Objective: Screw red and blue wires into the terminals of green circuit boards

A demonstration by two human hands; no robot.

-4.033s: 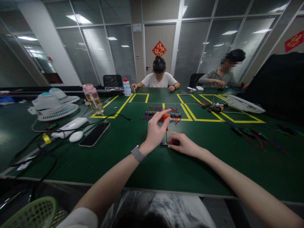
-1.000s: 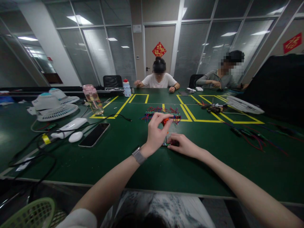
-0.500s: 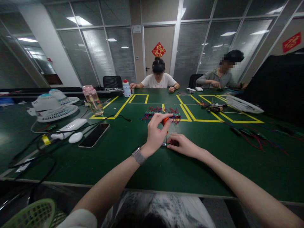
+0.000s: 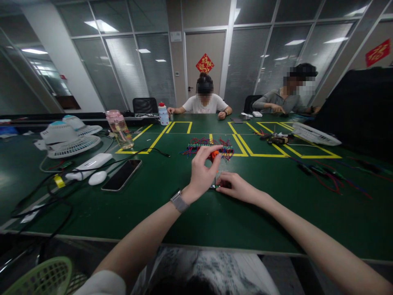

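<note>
My left hand [image 4: 201, 172] is closed around the orange handle of a screwdriver [image 4: 215, 155], which stands nearly upright. Its thin shaft runs down to a small circuit board [image 4: 212, 187] on the green table, partly hidden by my fingers. Low on the tabletop, my right hand [image 4: 235, 187] pinches the right edge of that board between thumb and fingers. Just beyond my left hand lies a row of small green circuit boards [image 4: 196, 146] with red and blue wires sticking out.
To the left are a phone [image 4: 123, 175], a white mouse [image 4: 97, 178], black cables, white fans [image 4: 73, 145] and a pink-lided bottle [image 4: 119, 129]. Wired boards [image 4: 325, 172] and tools [image 4: 278, 139] lie right. Two people sit across the table [image 4: 147, 221].
The fingers of my left hand have shifted slightly on the screwdriver's handle. My right hand and the small board stay in place.
</note>
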